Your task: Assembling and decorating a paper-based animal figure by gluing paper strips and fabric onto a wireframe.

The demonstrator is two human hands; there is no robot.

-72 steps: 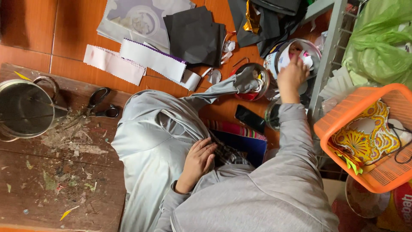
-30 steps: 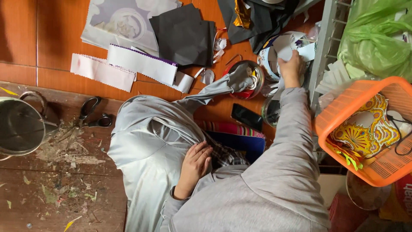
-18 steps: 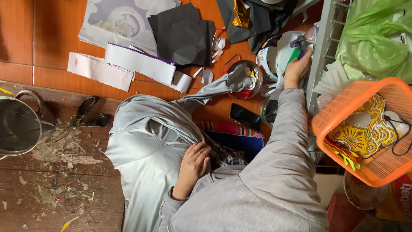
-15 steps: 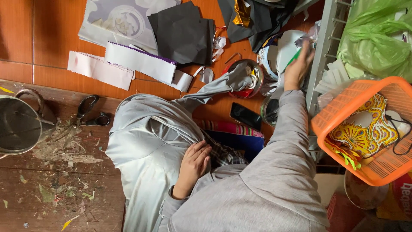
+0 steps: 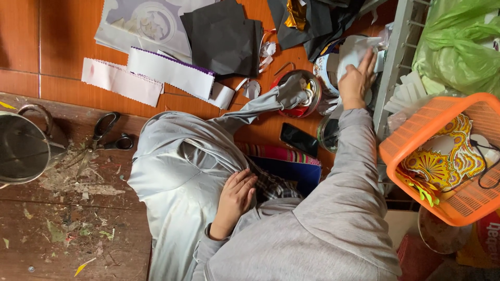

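Right hand [image 5: 357,78] now flat on crinkled white sheet [image 5: 354,49] — left hand [image 5: 237,198] on smooth grey cloth [image 5: 177,171]

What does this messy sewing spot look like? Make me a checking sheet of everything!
Surface: orange tiled floor, and a worn wooden board littered with scraps.
Job's things: grey garment on the lap; white cloth over a tin.
Clutter: scissors, metal pot, black fabric, white strips, phone, orange basket.
Grippers: left hand rests on the garment; right hand presses on the white cloth.
Cables: a black cord in the basket.
Surroundings: green plastic bag, metal rack.
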